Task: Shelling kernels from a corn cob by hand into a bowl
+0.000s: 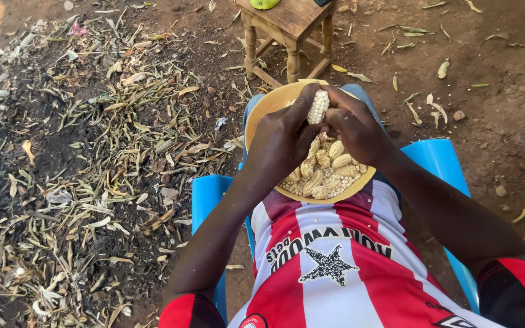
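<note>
So, my left hand [284,143] and right hand [353,127], fingers both clenched around one white corn cob [318,107] over my yellow bowl [262,109] of cobs.

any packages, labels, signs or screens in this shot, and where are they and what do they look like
No packages, signs or lit screens show.
Printed lettering and a dark star emblem: on the chest of the red and white striped shirt, bottom centre, black on white.
Small round badge: lower left of the shirt, red, partly cut off.
Dark flat thing: on the wooden stool at the top edge; too cropped to say whether it is a screen.
</note>
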